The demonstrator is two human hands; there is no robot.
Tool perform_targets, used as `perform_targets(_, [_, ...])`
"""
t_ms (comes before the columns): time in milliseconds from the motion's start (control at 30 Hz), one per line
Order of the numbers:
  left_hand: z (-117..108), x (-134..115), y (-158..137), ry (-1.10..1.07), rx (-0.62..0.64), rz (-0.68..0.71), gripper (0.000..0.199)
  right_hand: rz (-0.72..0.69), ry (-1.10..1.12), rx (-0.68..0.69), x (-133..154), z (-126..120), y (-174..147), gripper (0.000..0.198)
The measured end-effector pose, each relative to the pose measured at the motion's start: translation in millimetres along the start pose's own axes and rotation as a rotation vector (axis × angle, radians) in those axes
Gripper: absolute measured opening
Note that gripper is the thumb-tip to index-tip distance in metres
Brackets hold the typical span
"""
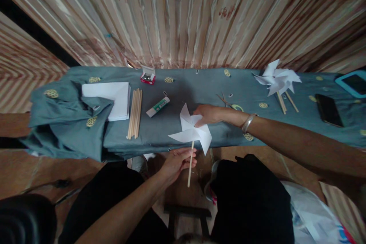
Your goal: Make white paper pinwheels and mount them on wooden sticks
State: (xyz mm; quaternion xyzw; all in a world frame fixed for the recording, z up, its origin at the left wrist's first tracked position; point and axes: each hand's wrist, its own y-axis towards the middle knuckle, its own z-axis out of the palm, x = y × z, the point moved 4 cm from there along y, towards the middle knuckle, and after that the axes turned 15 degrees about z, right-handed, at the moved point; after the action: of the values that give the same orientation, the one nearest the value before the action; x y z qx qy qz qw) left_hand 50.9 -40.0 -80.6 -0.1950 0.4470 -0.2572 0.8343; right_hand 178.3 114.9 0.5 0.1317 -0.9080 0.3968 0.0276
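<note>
A white paper pinwheel [191,134] is at the table's front edge, its wooden stick [189,175] pointing down toward me. My left hand [176,163] is closed round that stick, just below the blades. Bent over the upper right blade, my right hand [208,114] pinches the paper by the pinwheel's centre, thumb in front; its other fingers are partly hidden behind the paper. A glue stick [158,106] lies to the left of the pinwheel. Scissors [228,103] rest just beyond my right wrist, partly covered by it.
On the cloth-covered table [183,80] lie folded white paper [121,99], a row of wooden sticks [135,114] and a small red box [148,76] of metal pieces. Further right are finished pinwheels [277,78], a black phone [328,110] and a blue-framed device [353,84]. A curtain [183,19] hangs behind.
</note>
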Motion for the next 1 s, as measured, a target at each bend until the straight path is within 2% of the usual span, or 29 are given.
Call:
perform_targets(233, [3,-3,-3,-0.029,-0.002,0.011,0.011,0.007,-0.089,-0.086,5,-5,-7,0.030])
perform_targets(433, [6,-6,-4,-0.055,-0.011,0.007,0.014,-0.001,-0.050,-0.050,2,-8,-5,0.031])
perform_targets(733, [6,-6,-4,-0.045,-0.015,-0.005,0.008,-0.025,-0.177,-0.071,5,-8,6,0.039])
perform_targets(1000, [7,-3,-3,-0.018,0.017,-0.008,0.011,-0.028,-0.168,-0.026,1,-11,13,0.046])
